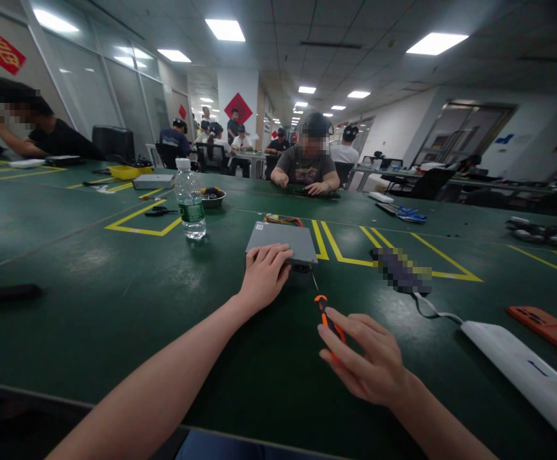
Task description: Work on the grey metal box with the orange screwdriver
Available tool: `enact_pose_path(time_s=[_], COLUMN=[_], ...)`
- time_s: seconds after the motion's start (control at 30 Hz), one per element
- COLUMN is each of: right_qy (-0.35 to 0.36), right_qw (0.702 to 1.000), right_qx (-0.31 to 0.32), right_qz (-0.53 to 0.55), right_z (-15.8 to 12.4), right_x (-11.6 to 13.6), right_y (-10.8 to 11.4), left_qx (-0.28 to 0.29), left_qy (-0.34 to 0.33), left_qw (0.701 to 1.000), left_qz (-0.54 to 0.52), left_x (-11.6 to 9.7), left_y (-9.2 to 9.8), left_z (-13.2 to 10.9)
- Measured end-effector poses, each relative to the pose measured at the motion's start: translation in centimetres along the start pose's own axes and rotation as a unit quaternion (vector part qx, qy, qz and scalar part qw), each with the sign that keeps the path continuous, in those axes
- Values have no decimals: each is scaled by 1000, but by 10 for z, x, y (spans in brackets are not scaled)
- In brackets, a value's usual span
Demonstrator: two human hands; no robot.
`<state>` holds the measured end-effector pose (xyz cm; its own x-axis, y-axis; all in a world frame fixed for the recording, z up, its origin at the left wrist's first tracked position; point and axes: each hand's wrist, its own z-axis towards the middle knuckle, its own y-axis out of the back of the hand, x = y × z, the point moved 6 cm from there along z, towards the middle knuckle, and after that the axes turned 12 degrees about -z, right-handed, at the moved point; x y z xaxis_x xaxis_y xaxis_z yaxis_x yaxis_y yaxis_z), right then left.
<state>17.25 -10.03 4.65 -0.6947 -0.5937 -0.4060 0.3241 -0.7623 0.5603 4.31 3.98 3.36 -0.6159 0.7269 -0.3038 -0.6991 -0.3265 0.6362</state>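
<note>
A grey metal computer power supply lies flat on the green table, with coloured wires behind it. My left hand rests across its near left part, fingers over the top and thumb by the front edge, gripping it. In my right hand is an orange and black screwdriver, held between thumb and fingers. The screwdriver's thin shaft points up and away, its tip at the front right corner of the power supply. Whether the tip sits in a screw is too small to tell.
A water bottle stands left of the power supply, near a metal bowl. On the right lie a blurred-out phone on a white cable, a white power bank and an orange phone. A person sits opposite.
</note>
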Motion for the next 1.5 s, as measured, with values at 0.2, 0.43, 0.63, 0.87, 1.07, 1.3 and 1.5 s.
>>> enact_pose_path(time_s=[0.2,0.43,0.63,0.87,1.07,1.3,1.5], right_qy=[8,37,-5,5,-8,-19,3], right_qw=[999,995,996,995,994,992,994], right_qx=[25,80,63,80,52,92,83], right_qz=[46,49,59,63,91,87,70], right_z=[1,-18,-25,-18,-16,-15,-11], right_x=[2,2,1,3,5,4,8], right_y=[-3,-8,-11,-9,-10,-14,-14], left_qx=[-6,-2,3,0,-3,-4,1], left_qy=[-4,-4,1,-2,-3,-2,-3], left_qw=[1000,1000,1000,1000,1000,1000,1000], left_qz=[7,10,6,8,5,0,1], left_x=[0,-1,0,-1,-1,0,0], left_y=[0,1,1,1,1,0,1], left_z=[0,0,0,0,0,0,0])
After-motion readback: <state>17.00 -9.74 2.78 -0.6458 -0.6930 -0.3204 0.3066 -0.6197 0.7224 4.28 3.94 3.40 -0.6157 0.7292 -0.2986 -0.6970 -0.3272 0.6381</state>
